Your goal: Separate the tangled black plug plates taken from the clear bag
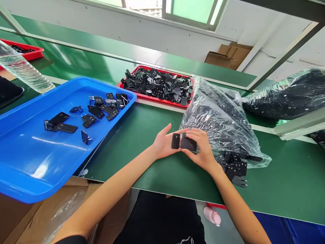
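My left hand [165, 145] is palm up with the thumb stretched away, and a small black plate [175, 141] with rounded corners lies on its palm and fingers. My right hand [203, 149] pinches a larger black plate [189, 143] between thumb and fingers, just right of the small one, over the left fingertips. Whether the two plates touch, I cannot tell. Beside my right wrist, loose black plastic parts [235, 167], some with prongs, spill from the mouth of a clear plastic bag [215, 115].
A blue tray [22, 169] on the left holds several black parts. Behind the hands, a red tray [186, 102] is heaped with black pieces. A water bottle [25, 69] leans at the far left. Another filled bag [284, 98] lies at right by a metal frame post [302, 122].
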Available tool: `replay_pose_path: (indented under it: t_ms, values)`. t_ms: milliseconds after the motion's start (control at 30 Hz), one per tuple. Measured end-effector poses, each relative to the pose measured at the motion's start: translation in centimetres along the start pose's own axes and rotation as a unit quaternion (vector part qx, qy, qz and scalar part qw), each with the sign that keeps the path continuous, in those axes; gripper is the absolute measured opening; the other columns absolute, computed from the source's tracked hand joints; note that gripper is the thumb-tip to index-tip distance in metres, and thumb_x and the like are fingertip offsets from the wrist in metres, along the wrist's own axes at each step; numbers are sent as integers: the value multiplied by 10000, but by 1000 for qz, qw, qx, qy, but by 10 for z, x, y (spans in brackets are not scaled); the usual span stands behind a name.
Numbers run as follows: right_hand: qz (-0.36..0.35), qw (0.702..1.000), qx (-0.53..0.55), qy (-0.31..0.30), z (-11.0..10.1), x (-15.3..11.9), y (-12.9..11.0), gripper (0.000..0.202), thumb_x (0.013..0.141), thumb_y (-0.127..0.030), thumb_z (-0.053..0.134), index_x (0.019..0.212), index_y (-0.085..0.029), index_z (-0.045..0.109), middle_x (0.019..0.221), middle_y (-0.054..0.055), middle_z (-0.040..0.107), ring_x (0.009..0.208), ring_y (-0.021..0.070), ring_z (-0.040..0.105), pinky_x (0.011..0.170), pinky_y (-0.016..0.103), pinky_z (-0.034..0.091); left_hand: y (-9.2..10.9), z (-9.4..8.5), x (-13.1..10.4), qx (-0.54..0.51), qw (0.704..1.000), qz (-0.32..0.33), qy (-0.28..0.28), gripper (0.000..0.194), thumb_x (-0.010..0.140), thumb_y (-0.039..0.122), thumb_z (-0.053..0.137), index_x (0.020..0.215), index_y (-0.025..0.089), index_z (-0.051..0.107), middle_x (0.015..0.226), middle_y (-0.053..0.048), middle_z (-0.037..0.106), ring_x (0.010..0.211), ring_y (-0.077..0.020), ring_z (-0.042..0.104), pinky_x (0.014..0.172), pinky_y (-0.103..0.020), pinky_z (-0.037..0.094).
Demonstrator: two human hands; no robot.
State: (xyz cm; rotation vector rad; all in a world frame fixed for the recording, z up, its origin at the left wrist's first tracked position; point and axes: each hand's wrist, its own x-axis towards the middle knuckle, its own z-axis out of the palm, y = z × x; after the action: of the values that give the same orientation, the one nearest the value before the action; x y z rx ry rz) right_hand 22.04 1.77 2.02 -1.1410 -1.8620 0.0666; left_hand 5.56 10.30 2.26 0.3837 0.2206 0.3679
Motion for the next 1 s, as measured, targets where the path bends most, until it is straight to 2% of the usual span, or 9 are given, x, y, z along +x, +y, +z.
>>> replay_pose_path:
  t_ms: [67, 133, 200, 300, 400, 733, 833, 933, 1000]
  values:
    - [61, 985, 110, 123, -3, 1, -3, 406, 834, -339, 631, 1213, -286, 495, 1211, 97, 550, 1141, 291, 536, 955, 544, 466, 1, 2, 0, -13, 1000, -7, -15, 708, 925, 571, 290, 1410, 60, 368, 1201, -235, 613, 1042, -321, 629, 917, -417, 410]
    - [139, 931, 236, 243, -8, 2, -3, 389, 853, -360, 570, 1224, -289, 481, 1247, 96, 515, 1081, 260, 575, 935, 521, 483, 2, 4, -1, -24, 1000, -4, -17, 743, 910, 593, 306, 1422, 55, 336, 1233, -253, 590, 1094, -338, 608, 960, -435, 386]
    - [217, 871, 327, 295, -14, 3, 3, 371, 861, -356, 528, 1223, -294, 483, 1252, 85, 516, 1025, 228, 601, 947, 513, 473, 4, 5, -1, -26, 1000, 7, -14, 754, 905, 597, 319, 1431, 56, 319, 1247, -258, 580, 1117, -340, 598, 986, -441, 369]
    - [317, 808, 396, 300, -22, 4, 13, 331, 850, -369, 534, 1169, -282, 527, 1197, 70, 567, 1006, 206, 607, 985, 507, 441, 5, 5, -2, -17, 1000, 14, -18, 751, 905, 593, 324, 1441, 68, 313, 1266, -252, 571, 1125, -340, 596, 1005, -453, 356]
    - [358, 762, 442, 310, -23, 4, 17, 331, 832, -396, 570, 1137, -271, 552, 1160, 60, 593, 998, 192, 609, 990, 479, 438, 6, 5, -2, -9, 1000, 13, -21, 755, 903, 591, 329, 1448, 70, 309, 1300, -254, 547, 1132, -349, 590, 1006, -466, 354]
    - [414, 681, 514, 318, -24, 9, 16, 368, 834, -547, 517, 1014, -234, 589, 980, 54, 634, 798, 185, 613, 905, 477, 496, 9, 9, -3, -40, 998, 29, 26, 705, 913, 526, 360, 1420, 36, 347, 1276, -265, 559, 1110, -343, 605, 942, -446, 445]
    - [423, 678, 520, 303, -21, 6, 16, 369, 831, -569, 519, 969, -233, 590, 945, 43, 635, 767, 180, 606, 881, 475, 514, 34, 13, -18, -126, 975, 174, 61, 668, 934, 483, 324, 1430, 35, 310, 1222, -233, 601, 1062, -291, 635, 837, -373, 527]
    - [431, 668, 530, 294, -17, 2, 17, 343, 823, -551, 543, 947, -236, 595, 945, 38, 639, 772, 179, 613, 842, 455, 540, 71, 8, -44, -183, 891, 408, 78, 714, 945, 533, 244, 1448, 26, 262, 1220, -213, 608, 1109, -255, 618, 817, -328, 553]
    - [440, 657, 540, 287, -15, 0, 19, 333, 824, -535, 545, 950, -234, 609, 957, 43, 644, 778, 180, 621, 803, 435, 559, 92, -1, -65, -190, 837, 504, 100, 765, 934, 584, 218, 1452, 22, 253, 1254, -228, 585, 1169, -266, 585, 856, -357, 550]
